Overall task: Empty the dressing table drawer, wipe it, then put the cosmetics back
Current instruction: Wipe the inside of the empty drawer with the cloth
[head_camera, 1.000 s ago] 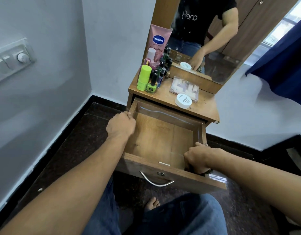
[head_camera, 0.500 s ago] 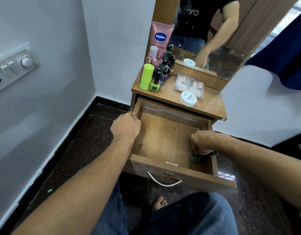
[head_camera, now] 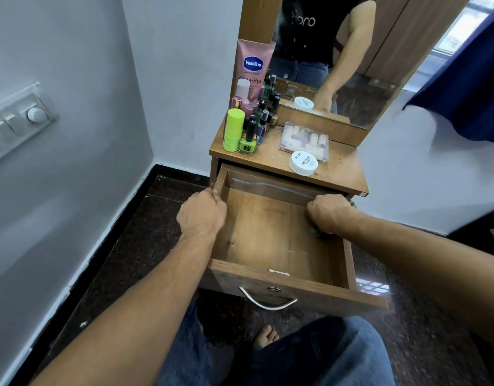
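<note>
The wooden drawer [head_camera: 268, 238] is pulled out and holds no cosmetics. My left hand [head_camera: 202, 214] grips its left side wall near the back. My right hand [head_camera: 328, 213] is inside at the back right corner, curled round a dark cloth [head_camera: 319, 234] that is mostly hidden beneath it and pressed onto the drawer floor. On the dressing table top [head_camera: 340, 174] stand a pink Vaseline tube [head_camera: 253, 66], a lime green stick [head_camera: 234, 129], a green nail polish bottle [head_camera: 248, 142] and several small bottles, with a clear case [head_camera: 304, 140] and a white round jar [head_camera: 303, 162].
A mirror [head_camera: 351, 51] rises behind the table top. A grey wall with a switch plate [head_camera: 17, 121] runs on the left. A dark blue curtain [head_camera: 468, 87] hangs at the right. My knees and a bare foot [head_camera: 265, 337] are on the dark floor under the drawer front.
My right hand has slid with the cloth from the drawer's front right corner along the right side to the back right corner. My left hand keeps its grip on the left wall.
</note>
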A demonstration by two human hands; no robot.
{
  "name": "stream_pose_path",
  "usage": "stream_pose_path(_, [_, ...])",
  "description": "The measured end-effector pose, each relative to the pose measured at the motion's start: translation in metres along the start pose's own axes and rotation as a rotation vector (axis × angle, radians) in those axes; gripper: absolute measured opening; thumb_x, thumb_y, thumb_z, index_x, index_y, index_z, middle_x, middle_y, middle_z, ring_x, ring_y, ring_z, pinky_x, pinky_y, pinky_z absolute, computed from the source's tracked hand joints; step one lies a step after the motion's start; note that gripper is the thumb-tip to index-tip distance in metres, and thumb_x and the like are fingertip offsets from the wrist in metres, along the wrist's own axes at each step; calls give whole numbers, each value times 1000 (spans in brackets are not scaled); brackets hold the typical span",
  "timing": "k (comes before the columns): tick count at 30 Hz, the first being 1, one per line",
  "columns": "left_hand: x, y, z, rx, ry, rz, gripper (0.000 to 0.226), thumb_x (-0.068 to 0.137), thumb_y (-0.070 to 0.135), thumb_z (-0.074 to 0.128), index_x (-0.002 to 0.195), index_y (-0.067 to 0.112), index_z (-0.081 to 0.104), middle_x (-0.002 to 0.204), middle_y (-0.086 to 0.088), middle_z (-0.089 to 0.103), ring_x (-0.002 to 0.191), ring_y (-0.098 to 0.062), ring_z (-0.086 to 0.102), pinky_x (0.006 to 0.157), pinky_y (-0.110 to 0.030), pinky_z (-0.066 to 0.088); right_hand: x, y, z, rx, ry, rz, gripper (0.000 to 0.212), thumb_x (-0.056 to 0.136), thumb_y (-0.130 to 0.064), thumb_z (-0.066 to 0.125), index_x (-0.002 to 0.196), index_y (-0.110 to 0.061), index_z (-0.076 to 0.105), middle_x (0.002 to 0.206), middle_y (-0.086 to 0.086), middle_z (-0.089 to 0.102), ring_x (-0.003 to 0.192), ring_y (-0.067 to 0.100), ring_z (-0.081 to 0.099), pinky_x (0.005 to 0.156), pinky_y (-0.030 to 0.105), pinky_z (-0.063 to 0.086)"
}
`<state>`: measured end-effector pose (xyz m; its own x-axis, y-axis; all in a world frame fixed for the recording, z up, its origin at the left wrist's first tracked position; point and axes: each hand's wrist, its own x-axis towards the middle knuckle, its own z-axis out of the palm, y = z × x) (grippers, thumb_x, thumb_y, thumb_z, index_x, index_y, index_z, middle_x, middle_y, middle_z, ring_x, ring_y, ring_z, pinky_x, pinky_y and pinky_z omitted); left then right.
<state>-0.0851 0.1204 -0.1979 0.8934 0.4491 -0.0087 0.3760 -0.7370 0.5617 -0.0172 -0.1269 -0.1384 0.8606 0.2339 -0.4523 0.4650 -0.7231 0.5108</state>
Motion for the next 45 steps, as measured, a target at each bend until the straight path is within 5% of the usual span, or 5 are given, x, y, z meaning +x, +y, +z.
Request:
stream_pose_path(11, [-2,2,-4,24,-18,2,38,106,35,32,115,18,65,109,-11,68,99,-32,62,75,-35,38,-19,-13,29,-163,197,-15,22,98,-16,54,112,-20,70,111,5,72,105,26,68,88,37,50])
stream_pose_path(23, [-3,3,-5,9,-63,-35,41,106,36,30,123,19,63,115,-15,68,107,-38,62,85,-42,47,-56,-71,31,116,-87,73,36,100,-10,45,131,-14,63,132,8,64,121,30,62,88,37,53])
stream_pose_path(29, [-3,4,-4,2,-53,-37,41,107,37,31,124,19,63,111,-12,68,103,-34,63,77,-38,44,-51,-56,24,1224,-108,358,27,89,-17,67,115,-14,71,112,10,71,100,29,68,90,43,59])
stream_pose_path(36, [-4,5,-5,26,-43,-31,42,108,37,31,126,17,62,111,-10,68,102,-32,63,72,-34,39,-8,-75,-2,2789,583,1142,28,100,-11,49,122,-14,66,118,9,70,96,26,67,88,41,55])
stream_pose_path(45, [-4,5,-4,21,-32,-38,41,107,37,30,123,18,64,108,-9,68,97,-28,63,71,-33,40,26,-77,-19,2962,829,1198,48,104,-22,37,151,-28,37,139,2,54,108,24,59,98,43,48])
